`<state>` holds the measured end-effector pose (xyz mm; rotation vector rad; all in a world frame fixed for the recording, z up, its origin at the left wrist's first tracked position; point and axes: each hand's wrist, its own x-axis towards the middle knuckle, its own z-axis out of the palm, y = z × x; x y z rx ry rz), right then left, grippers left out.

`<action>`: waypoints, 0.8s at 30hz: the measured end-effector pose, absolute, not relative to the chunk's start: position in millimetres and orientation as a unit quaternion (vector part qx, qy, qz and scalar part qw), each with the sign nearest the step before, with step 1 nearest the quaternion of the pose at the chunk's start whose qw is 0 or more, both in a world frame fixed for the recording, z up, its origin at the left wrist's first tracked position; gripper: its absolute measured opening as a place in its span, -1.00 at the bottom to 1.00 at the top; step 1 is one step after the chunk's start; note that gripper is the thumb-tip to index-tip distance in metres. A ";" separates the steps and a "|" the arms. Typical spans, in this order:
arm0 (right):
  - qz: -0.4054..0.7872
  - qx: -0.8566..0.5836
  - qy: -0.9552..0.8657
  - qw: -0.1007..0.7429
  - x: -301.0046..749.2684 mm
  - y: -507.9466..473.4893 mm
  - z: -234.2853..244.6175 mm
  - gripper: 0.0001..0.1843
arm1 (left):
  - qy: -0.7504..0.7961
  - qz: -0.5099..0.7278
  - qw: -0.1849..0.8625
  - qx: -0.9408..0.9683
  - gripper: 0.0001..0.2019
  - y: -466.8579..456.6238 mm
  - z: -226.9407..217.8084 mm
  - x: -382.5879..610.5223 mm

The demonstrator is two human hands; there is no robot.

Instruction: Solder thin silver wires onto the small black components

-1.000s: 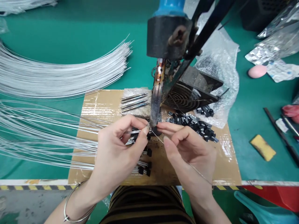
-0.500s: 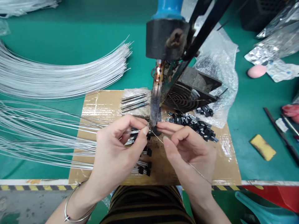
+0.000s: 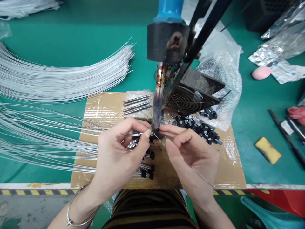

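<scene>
A soldering iron (image 3: 157,108) with a blue handle hangs tip-down in a black clamp, its tip between my hands. My left hand (image 3: 121,156) is closed, thumb and forefinger pinching a thin wire end just left of the tip. Closed around a strand of solder wire (image 3: 160,140), my right hand (image 3: 193,156) has the strand's end close under the tip. Its forefinger reaches to the tip's right side. Whether that finger also steadies a small black part there, I cannot tell. Under my left hand lie wires ending in black connectors (image 3: 150,155).
Loose black connectors (image 3: 197,128) lie in a pile on the cardboard (image 3: 228,165), in front of a fan (image 3: 188,98). Spare metal tips (image 3: 136,105) rest on a pad. A thick bundle of white wires (image 3: 71,81) lies left; a yellow sponge (image 3: 268,150) sits right.
The view has shifted slightly, so the iron and clamp appear a little further left. Both hands keep the same hold at the iron's tip.
</scene>
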<state>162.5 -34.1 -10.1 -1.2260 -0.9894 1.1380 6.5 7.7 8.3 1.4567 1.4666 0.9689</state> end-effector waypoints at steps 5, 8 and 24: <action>0.479 -0.518 -0.425 0.567 162.1 -35.0 -12.6 -0.74 | 0.586 0.379 0.415 0.583 -0.87 8.1 8.5 5.0; 0.478 -0.521 -0.425 0.566 161.7 -35.7 -14.6 -0.75 | 0.582 0.377 0.416 0.588 -0.89 8.3 7.6 4.4; 0.469 -0.533 -0.419 0.566 159.8 -35.0 -11.4 -0.75 | 0.587 0.385 0.421 0.575 -0.88 4.9 7.9 6.0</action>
